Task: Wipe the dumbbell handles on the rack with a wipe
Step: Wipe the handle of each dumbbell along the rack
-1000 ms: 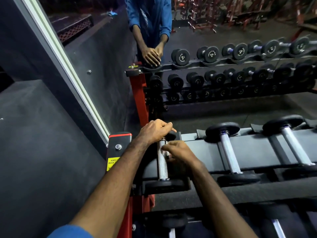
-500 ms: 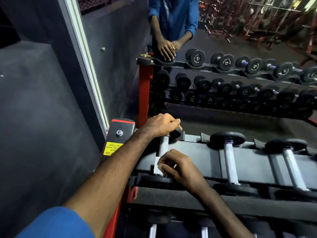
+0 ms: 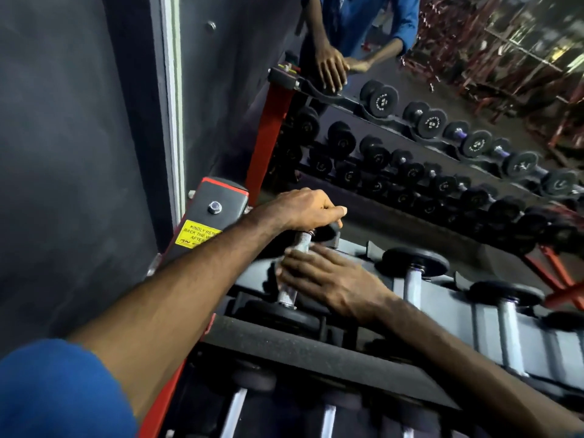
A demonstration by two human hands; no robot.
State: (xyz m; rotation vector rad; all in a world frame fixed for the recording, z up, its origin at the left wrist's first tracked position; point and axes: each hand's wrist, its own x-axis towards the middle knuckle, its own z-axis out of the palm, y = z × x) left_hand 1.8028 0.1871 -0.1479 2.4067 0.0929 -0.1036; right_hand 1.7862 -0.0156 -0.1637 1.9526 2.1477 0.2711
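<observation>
Fingers [image 3: 292,263] seemingly wrap handle [image 3: 300,243] near rack [image 3: 221,197] edge.

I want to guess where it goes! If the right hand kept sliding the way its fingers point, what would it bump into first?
The right hand points left across the dumbbell handle, which it already wraps. Past that, probably the rack's red-and-black end post, though depth is hard to judge.

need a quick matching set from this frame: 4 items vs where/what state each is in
Items:
1. left hand
2. right hand
3. yellow sticker
4. second dumbbell

States:
A. untouched on the rack, right of both hands
B. wrapped around the middle of the knurled handle
C. on the rack's end post
D. on the far head of the first dumbbell

Pairs: 1-D, 2-B, 3-C, 4-A
</observation>
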